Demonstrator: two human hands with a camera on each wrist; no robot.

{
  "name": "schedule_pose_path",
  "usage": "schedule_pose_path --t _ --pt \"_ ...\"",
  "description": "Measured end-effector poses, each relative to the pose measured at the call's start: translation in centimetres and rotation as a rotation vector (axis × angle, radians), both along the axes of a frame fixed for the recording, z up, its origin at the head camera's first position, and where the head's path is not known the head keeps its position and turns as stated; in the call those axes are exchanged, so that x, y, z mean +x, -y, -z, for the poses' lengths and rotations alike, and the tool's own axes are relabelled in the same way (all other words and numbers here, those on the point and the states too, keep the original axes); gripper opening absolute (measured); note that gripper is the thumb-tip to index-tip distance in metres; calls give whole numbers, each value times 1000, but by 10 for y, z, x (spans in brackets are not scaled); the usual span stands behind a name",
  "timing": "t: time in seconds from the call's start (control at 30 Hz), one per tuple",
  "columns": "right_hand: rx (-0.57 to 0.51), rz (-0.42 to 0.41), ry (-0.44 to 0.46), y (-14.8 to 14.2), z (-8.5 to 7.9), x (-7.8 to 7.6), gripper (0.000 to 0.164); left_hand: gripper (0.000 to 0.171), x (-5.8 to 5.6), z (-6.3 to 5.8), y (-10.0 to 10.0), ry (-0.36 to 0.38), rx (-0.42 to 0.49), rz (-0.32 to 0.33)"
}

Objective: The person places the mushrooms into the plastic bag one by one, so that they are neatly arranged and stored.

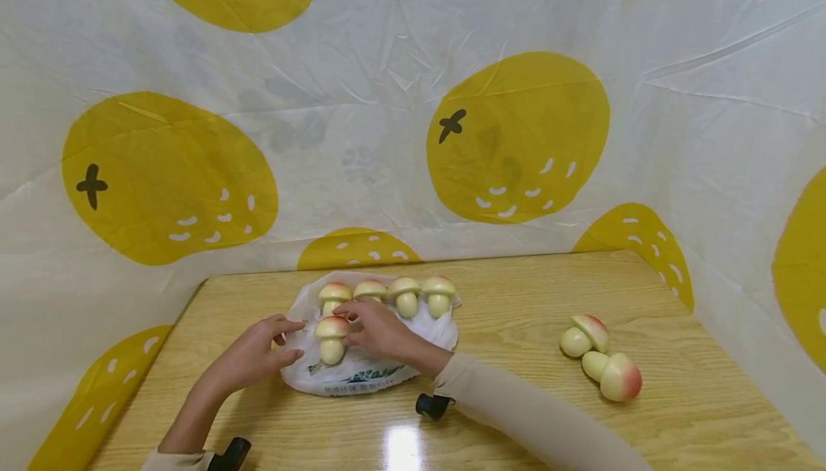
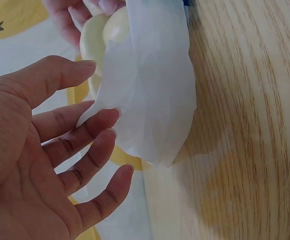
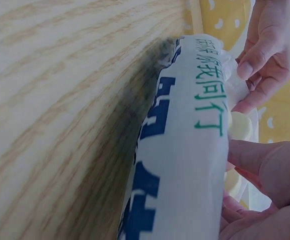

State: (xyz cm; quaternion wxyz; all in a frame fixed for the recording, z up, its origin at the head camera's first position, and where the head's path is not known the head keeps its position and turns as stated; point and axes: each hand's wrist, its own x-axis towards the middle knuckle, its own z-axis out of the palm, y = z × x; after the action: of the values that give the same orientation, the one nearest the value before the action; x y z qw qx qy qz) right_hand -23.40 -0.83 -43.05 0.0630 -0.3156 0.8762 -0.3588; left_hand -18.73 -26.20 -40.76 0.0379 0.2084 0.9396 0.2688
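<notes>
Several toy mushrooms with cream stems and pink-tinged caps lie on a white plastic bag with green print. Four would be the back row, so I say several stand there, such as the back-right mushroom. My right hand pinches the front mushroom by its cap, thumb at its right side. My left hand is at the bag's left edge, thumb and fingers apart. In the left wrist view, the bag's edge touches the left fingers.
Two more toy mushrooms, an upper one and a lower one, lie on the wooden table to the right. A white cloth with yellow fruit shapes hangs behind and around the table.
</notes>
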Motion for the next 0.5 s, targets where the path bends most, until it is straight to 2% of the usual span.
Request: schedule_pose_path --t 0.17,0.4,0.5 --pt "16 -17 -6 -7 -4 0 53 46 0 0 0 2 -1 4" --pt "-57 -32 43 -17 -12 -1 50 47 -1 0 0 -4 -12 0" --pt "-53 -35 53 -24 -14 -2 48 47 -1 1 0 -9 -12 7"
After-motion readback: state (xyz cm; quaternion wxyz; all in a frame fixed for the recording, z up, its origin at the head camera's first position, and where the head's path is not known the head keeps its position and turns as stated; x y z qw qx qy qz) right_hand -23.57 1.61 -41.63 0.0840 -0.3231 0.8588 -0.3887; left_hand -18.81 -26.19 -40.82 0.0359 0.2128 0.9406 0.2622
